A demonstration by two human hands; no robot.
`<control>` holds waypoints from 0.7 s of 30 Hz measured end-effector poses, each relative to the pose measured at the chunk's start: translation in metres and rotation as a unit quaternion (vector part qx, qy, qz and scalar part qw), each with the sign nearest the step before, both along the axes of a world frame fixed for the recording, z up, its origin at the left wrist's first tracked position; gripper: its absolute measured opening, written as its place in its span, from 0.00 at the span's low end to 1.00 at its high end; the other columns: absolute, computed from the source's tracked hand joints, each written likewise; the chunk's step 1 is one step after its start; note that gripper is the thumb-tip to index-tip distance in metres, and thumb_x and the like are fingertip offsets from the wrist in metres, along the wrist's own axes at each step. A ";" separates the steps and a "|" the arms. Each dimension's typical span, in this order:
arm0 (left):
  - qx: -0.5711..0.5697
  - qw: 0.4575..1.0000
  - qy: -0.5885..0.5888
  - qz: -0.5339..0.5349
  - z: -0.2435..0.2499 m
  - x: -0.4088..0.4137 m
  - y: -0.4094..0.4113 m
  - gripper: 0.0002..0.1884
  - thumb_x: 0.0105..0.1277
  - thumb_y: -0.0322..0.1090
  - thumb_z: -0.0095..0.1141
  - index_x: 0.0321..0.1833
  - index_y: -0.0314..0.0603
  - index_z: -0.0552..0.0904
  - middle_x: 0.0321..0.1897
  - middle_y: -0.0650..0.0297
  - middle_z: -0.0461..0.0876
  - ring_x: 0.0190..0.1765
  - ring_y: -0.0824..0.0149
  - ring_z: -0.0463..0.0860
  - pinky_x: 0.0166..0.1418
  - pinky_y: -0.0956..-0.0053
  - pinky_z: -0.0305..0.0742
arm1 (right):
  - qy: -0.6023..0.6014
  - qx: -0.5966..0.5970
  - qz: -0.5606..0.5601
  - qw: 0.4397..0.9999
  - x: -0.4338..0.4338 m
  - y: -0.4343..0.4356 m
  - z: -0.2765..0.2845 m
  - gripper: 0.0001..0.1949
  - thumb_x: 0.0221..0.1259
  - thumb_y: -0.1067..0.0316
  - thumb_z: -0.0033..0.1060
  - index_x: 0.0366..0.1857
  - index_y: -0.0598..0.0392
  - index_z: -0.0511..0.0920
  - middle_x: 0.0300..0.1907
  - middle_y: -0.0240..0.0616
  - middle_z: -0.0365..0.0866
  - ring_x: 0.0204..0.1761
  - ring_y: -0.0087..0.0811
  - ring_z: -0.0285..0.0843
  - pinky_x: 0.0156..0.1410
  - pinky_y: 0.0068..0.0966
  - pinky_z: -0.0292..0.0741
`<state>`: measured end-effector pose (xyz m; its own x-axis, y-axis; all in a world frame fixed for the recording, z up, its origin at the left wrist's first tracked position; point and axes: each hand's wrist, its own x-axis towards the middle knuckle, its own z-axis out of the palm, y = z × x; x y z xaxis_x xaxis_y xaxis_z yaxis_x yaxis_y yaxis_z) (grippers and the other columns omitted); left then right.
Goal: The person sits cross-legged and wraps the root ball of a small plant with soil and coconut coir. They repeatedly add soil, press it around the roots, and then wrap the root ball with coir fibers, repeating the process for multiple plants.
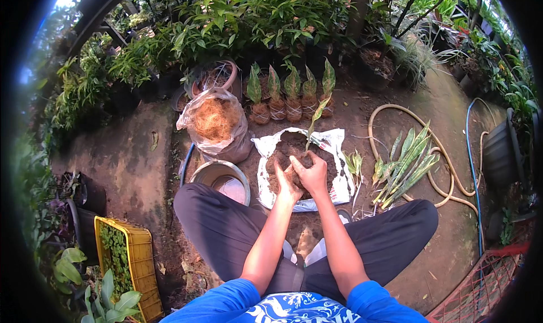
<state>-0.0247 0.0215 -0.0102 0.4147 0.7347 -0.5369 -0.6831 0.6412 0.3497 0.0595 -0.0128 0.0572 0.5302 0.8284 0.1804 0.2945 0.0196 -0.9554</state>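
Both of my hands meet over a white plastic sack [265, 191], opened out and full of dark soil [280, 147]. A variegated leafy plant cutting [314, 119] rises upright from between them. My right hand [313, 172] has its fingers around the cutting's base. My left hand [288, 183] cups beneath with soil on the palm, its fingers apart. Behind the sack stand several plants with fiber-wrapped, string-tied root balls [293, 108]. A clear plastic bag of coconut fiber [215, 120] is at the back left, above a bucket of water [229, 183].
On the right lie long-leaved snake plant cuttings [403, 170], small striped cuttings [354, 164], a coiled tan hose [445, 153] and a blue hose [471, 153]. A yellow crate [142, 263] of small plants stands at the left, a red metal grid [483, 280] at the lower right. Potted shrubs [254, 17] line the back.
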 end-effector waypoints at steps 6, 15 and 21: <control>0.068 0.997 0.028 0.010 0.016 0.006 -0.001 0.50 0.66 0.82 0.33 0.71 0.45 0.77 0.66 0.57 0.79 0.69 0.50 0.76 0.71 0.46 0.69 | 0.251 -0.111 0.067 0.959 0.021 0.001 0.005 0.27 0.65 0.44 0.74 0.50 0.64 0.86 0.50 0.48 0.90 0.53 0.32 0.85 0.61 0.31 0.78; -0.001 0.994 -0.101 0.030 0.039 -0.001 -0.008 0.49 0.63 0.83 0.43 0.71 0.45 0.76 0.67 0.55 0.79 0.66 0.52 0.80 0.73 0.48 0.72 | -0.096 -0.005 0.126 0.987 0.022 0.002 -0.002 0.34 0.57 0.41 0.77 0.53 0.67 0.84 0.64 0.58 0.80 0.71 0.53 0.72 0.77 0.43 0.66; -0.058 0.979 -0.069 0.182 0.025 0.004 -0.006 0.50 0.66 0.82 0.31 0.70 0.45 0.77 0.65 0.52 0.80 0.67 0.49 0.78 0.73 0.46 0.70 | 0.141 0.003 0.165 0.976 -0.002 0.003 -0.010 0.26 0.56 0.52 0.80 0.50 0.64 0.84 0.43 0.42 0.91 0.47 0.29 0.87 0.56 0.28 0.79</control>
